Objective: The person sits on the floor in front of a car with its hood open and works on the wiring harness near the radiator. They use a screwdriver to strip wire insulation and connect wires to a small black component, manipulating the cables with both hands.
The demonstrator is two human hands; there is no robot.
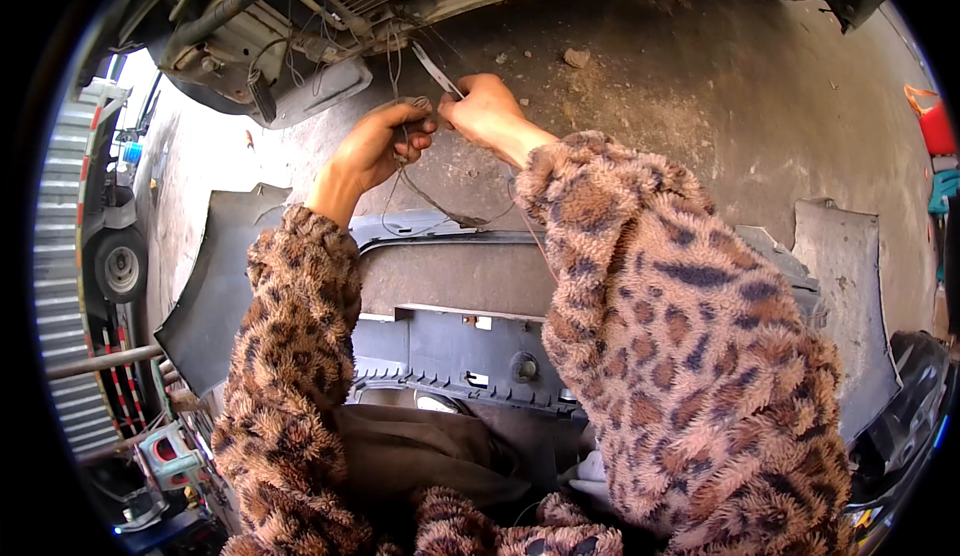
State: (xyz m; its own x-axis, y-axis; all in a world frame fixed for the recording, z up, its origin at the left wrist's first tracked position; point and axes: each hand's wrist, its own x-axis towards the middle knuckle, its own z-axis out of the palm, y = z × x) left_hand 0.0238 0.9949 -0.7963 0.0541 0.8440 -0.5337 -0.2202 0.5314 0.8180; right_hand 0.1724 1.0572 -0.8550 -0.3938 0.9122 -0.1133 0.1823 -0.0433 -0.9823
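beyond the bumper (455, 349), our left hand (376, 142) pinches wire (462, 219); our right hand (488, 108) grips a blade-like tool (434, 67). we judge wire preparation underway; the next move calls for steady tension.

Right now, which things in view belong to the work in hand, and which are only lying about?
In the work:
thin wires, in the left hand
pale blade-like tool, in the right hand
grey panel beneath, probably

Lying about, it seems:
stone on the floor
red object, far right
teal object, just below it
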